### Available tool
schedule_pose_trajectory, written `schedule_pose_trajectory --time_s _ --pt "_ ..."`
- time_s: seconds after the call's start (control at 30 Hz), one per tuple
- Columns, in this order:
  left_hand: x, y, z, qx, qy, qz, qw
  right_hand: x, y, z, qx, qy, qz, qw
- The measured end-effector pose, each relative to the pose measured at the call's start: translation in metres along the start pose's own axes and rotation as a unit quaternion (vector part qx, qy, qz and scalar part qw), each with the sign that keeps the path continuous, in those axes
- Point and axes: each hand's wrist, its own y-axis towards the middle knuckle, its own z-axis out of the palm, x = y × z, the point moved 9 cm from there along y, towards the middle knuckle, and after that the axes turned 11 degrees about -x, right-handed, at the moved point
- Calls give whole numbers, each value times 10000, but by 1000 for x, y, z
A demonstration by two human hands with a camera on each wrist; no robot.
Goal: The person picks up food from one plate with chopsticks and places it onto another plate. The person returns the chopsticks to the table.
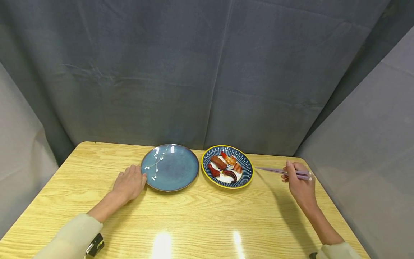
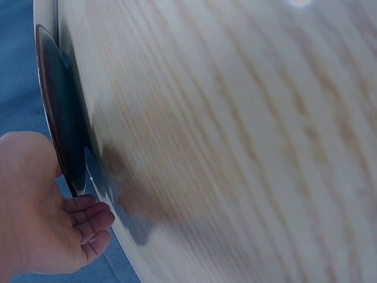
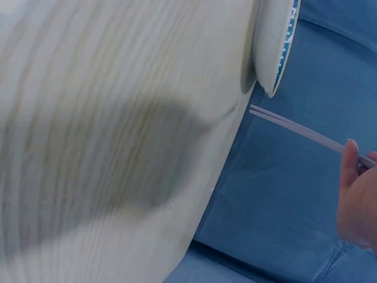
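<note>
A round blue plate (image 1: 178, 171) with a white blossom branch lies on the table at its back edge. My left hand (image 1: 129, 182) holds its left rim; in the left wrist view the edge of the plate (image 2: 66, 121) runs between thumb and curled fingers. My right hand (image 1: 302, 185) grips a pair of pale purple chopsticks (image 1: 270, 169) above the table's right side. Their tips lie close together, pointing left, just right of a yellow-rimmed patterned dish (image 1: 243, 157). Several pieces of food sit in that dish, among them a curled tentacle (image 1: 231, 175) and a brown oblong piece (image 1: 218, 162).
The wood-grain table (image 1: 194, 219) spreads in front of both plate and dish. Behind its back edge hangs a dark grey curtain (image 1: 161, 72). Pale cloth panels stand on the left (image 1: 19, 151) and the right (image 1: 362, 144).
</note>
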Motion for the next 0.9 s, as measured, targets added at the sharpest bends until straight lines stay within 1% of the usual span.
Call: schedule_pose_trajectory --time_s 0.27,0.37,0.47,0.5,0.53,0.6,0.63,0.7,0.73,0.77,0.8,0.9 --pt "0 1 1 -1 10 8 10000 -13 -4 -3 103 -401 -46 9991" --pt "0 1 0 -70 57 31 10000 -16 -6 -4 172 -531 -122 9984" --pt "-1 1 0 -114 100 34 9999 -17 -8 -2 337 -742 -387 9959" --pt "-1 0 0 -128 111 37 9998 -16 -10 -2 399 -779 -572 9945" --pt "-1 0 0 -120 108 32 9999 -13 -12 -1 482 -808 -845 9920" --pt "-1 0 -1 -116 107 26 9999 -5 -17 2 640 -790 -1577 9822" --pt "-1 0 -1 -108 105 27 9999 0 -21 3 713 -744 -1975 9749" --pt "-2 0 -1 -99 103 36 9999 8 -29 5 865 -722 -2725 9555" --pt "-2 0 -1 -100 102 39 9999 11 -34 7 957 -719 -3029 9455" --pt "-2 0 -1 -103 99 35 9999 13 -37 8 1049 -737 -3229 9377" --pt "-2 0 -1 -101 100 33 9999 12 -40 10 1174 -839 -3308 9326" --pt "-1 0 -1 -108 104 20 9999 9 -47 15 1570 -1041 -3376 9222"
